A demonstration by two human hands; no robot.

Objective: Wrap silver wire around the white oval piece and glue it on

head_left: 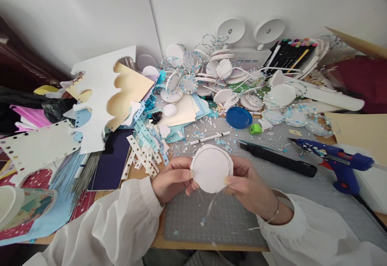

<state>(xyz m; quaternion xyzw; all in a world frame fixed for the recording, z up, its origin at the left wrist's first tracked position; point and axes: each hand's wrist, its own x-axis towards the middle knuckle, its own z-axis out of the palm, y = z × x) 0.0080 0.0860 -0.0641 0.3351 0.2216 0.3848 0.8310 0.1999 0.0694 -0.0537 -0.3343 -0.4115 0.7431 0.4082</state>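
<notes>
As both hands meet at a white paper disc [211,169], the left hand [172,179] clamps its left rim between thumb and fingers, and the right hand [249,187] pinches the right rim, holding it up over the grey cutting mat [187,217], toward the table's [160,242] near edge. Careful here! Too hard a squeeze and the thin-looking disc could bow or crease, or its layers slip out of line. That pale strand [209,206] dangling below might snag on the mat's near edge and tug everything askew. And a wide swing of the right sleeve [311,225] could knock the blue glue gun [341,161], hot or cold, no telling. Out of sight: the fingertips behind the disc, its back face, the mat's near right corner. The strand blurs; whether the right hand grips it, can't say!
</notes>
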